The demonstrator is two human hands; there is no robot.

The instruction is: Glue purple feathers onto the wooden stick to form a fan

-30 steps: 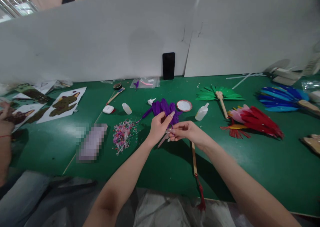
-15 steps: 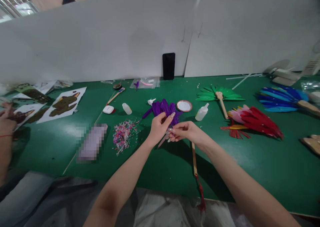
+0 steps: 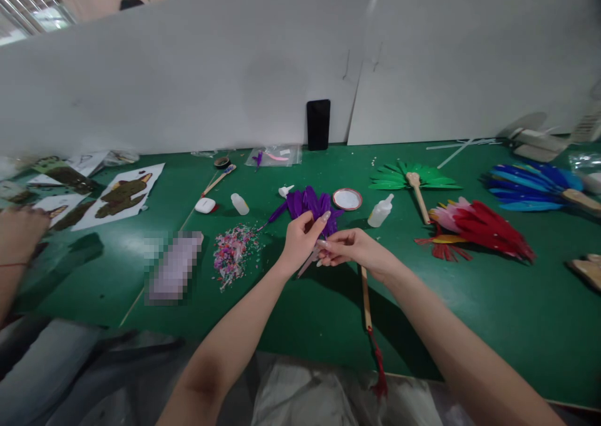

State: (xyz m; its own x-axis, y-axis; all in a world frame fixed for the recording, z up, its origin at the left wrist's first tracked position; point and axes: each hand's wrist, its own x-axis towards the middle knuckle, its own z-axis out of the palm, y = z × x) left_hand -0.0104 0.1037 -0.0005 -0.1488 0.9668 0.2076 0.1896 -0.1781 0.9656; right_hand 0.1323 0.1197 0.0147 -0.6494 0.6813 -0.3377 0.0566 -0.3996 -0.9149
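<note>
My left hand and my right hand meet above the green table, both pinched on a bunch of purple feathers that fans out behind my fingers. A thin pale quill end pokes out below my left fingers. Under my right wrist a wooden stick with a red tassel lies on the table, running toward me. A pile of small pink and multicoloured bits lies just left of my left hand.
Around lie a round lid, small white squeeze bottles, a green feather fan, a red and pink fan and a blue fan. A black phone leans on the white partition. Another person's hand is over printed sheets at far left.
My hands stay almost still on the purple feathers, with small finger shifts. The other person's hand at far left has moved right and lower over the sheets.
</note>
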